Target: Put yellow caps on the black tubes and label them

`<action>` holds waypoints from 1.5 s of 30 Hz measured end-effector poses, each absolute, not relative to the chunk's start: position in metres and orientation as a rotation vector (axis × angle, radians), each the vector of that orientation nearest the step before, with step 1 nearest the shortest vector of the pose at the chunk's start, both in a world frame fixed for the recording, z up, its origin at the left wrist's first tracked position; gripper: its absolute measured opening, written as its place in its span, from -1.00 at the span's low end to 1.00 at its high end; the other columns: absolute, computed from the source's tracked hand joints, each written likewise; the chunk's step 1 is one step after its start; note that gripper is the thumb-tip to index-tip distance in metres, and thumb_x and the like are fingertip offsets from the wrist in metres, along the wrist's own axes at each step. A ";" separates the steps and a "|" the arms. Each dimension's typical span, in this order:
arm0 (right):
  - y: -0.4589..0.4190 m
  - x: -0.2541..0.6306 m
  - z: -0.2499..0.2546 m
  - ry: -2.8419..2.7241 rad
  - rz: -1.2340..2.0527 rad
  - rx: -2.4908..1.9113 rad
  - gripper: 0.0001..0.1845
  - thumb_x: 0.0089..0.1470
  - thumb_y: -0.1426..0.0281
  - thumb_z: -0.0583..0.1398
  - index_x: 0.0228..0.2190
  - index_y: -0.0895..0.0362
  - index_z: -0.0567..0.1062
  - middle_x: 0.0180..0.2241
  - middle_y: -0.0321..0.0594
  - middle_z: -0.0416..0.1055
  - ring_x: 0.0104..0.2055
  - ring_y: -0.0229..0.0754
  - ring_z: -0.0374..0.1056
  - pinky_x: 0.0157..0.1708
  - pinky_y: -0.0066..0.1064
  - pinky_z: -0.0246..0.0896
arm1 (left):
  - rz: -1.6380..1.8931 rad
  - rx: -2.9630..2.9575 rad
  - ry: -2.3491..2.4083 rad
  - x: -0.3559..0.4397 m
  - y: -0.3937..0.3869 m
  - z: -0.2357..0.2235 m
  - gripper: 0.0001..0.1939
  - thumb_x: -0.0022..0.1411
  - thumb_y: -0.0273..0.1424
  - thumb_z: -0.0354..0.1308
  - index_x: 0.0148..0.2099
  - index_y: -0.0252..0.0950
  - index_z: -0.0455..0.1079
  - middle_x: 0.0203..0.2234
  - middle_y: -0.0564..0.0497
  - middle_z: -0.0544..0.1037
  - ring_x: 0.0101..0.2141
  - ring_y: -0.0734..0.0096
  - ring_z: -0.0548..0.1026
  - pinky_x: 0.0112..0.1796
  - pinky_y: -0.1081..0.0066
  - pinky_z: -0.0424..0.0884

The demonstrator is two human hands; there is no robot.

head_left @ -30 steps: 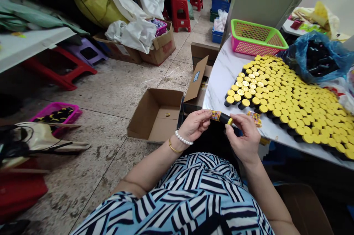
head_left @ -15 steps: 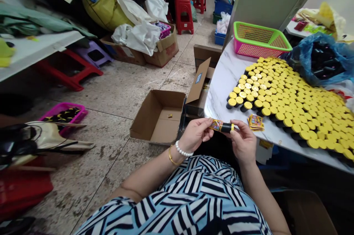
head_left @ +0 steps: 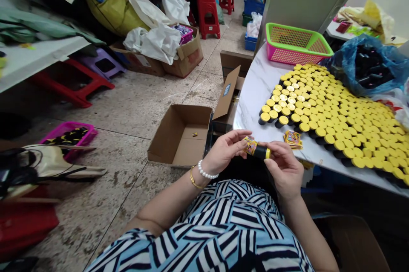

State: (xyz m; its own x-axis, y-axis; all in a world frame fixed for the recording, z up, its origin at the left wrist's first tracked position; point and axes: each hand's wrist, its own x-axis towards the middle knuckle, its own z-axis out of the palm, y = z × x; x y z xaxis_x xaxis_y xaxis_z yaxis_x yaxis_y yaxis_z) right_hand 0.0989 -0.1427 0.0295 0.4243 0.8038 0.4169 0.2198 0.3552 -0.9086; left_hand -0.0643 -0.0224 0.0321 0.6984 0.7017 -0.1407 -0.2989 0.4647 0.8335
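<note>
Over my lap, a small black tube with a yellow end [head_left: 261, 151] lies sideways between my two hands. My right hand [head_left: 286, 169] pinches it at the yellow end. A colourful yellow printed sleeve [head_left: 251, 146] is at the tube's other end, and my left hand [head_left: 226, 150], with a pearl bracelet at the wrist, pinches it. How far it goes round the tube I cannot tell. Just beyond my right hand, a small stack of the same printed sleeves [head_left: 293, 139] rests on the table edge. Many upright black tubes with yellow tops [head_left: 338, 122] stand packed together on the table.
The white marbled table [head_left: 247, 112] carries a green and pink basket [head_left: 297, 56] and a blue plastic bag [head_left: 343, 67] of black pieces. On the floor stands an open cardboard box [head_left: 171, 135] with a small item inside. A pink basket [head_left: 92, 135] sits farther left.
The tube has turned, its yellow end now tilting lower and towards me. My left fingers have shifted on the printed sleeve, and my right hand has moved slightly right and lower. The view has shifted slightly.
</note>
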 end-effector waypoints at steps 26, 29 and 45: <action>-0.152 0.099 0.022 -1.256 0.192 -1.296 -0.55 0.06 0.63 0.30 -0.06 -0.03 0.59 0.01 -0.12 0.48 0.02 -0.03 0.47 0.03 -0.05 0.47 | 0.678 0.760 0.559 -0.062 -0.025 0.015 -0.66 0.08 -0.29 0.49 -0.22 -0.43 0.53 -0.29 -0.15 0.65 -0.37 0.38 0.61 -0.46 0.53 0.53; -0.153 0.098 0.023 -1.291 0.182 -1.300 -0.55 0.06 0.63 0.30 -0.06 -0.02 0.60 -0.01 -0.13 0.49 0.01 -0.03 0.48 0.04 -0.05 0.45 | 0.679 0.765 0.556 -0.062 -0.025 0.016 -0.65 0.10 -0.28 0.47 -0.20 -0.43 0.52 -0.36 -0.13 0.65 -0.37 0.39 0.61 -0.45 0.54 0.53; -0.153 0.099 0.030 -1.172 -0.002 -1.366 -0.62 0.06 0.53 0.33 -0.07 0.02 0.58 -0.03 -0.11 0.49 0.00 -0.03 0.47 0.06 -0.02 0.43 | 0.654 0.812 0.594 -0.062 -0.026 0.013 -0.62 0.12 -0.20 0.45 -0.23 -0.38 0.44 -0.31 -0.12 0.64 -0.35 0.31 0.63 -0.44 0.47 0.52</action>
